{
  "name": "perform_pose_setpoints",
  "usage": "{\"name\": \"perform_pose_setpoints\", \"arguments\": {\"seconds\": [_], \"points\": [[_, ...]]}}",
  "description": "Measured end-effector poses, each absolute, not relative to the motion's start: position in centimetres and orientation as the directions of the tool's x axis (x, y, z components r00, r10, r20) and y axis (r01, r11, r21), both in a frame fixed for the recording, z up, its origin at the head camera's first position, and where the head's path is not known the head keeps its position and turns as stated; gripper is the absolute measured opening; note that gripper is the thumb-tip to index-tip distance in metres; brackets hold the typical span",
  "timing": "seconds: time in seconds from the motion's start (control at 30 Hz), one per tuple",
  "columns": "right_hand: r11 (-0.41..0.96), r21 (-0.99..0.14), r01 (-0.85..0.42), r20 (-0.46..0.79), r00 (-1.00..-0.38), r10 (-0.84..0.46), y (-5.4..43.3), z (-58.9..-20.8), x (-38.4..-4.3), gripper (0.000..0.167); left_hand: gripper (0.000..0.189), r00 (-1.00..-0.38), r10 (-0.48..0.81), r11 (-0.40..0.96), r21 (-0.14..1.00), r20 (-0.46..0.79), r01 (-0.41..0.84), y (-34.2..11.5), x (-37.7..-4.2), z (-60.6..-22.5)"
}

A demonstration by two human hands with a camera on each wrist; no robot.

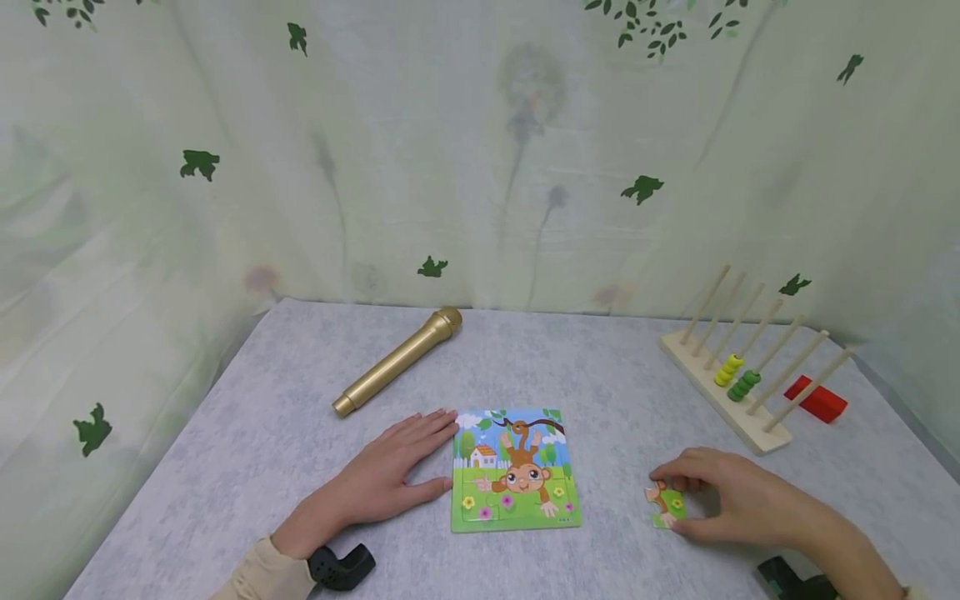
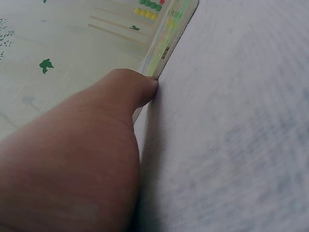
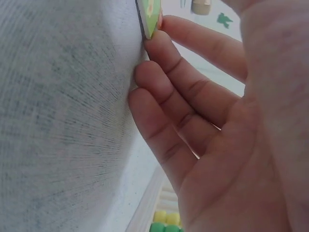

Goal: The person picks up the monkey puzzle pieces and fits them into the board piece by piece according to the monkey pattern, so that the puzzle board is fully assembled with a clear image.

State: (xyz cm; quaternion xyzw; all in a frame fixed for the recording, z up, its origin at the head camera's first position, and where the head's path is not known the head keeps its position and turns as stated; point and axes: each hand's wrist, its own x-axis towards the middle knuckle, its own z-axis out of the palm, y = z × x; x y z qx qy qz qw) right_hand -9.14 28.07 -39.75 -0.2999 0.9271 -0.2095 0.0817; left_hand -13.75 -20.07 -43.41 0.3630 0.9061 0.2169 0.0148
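A square jigsaw puzzle (image 1: 514,467) lies flat on the table, showing a monkey hanging upside down, a house and flowers. My left hand (image 1: 393,471) rests palm down on the cloth with fingers stretched out, its fingertips and thumb tip at the puzzle's left edge. In the left wrist view the thumb (image 2: 130,89) touches the side of the puzzle board (image 2: 169,48). To the right of the puzzle, my right hand (image 1: 738,500) pinches a small puzzle piece (image 1: 666,505) with green, brown and a yellow flower on it. In the right wrist view, the other fingers (image 3: 159,111) are curled near the cloth.
A gold toy microphone (image 1: 397,362) lies behind my left hand. At the back right stands a wooden peg rack (image 1: 723,396) with yellow beads (image 1: 728,370) and green beads (image 1: 745,386). A red block (image 1: 816,399) sits beside it. A printed curtain (image 1: 465,150) hangs behind the table.
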Motion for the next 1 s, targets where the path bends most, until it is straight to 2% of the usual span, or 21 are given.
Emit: {"name": "perform_pose_setpoints", "arguments": {"seconds": [0.47,1.0], "points": [[0.772,-0.392,-0.501,-0.023,-0.833,-0.552,27.2,-39.2,-8.9,0.044,0.073,-0.734,0.668,0.643,0.404,0.12,0.651,-20.0,-13.8,-43.4],[0.718,-0.418,-0.557,0.004,-0.791,-0.611,25.4,-38.7,-9.8,0.044,0.073,-0.736,0.667,0.64,0.415,0.119,0.647,-20.1,-13.8,-43.3]]}}
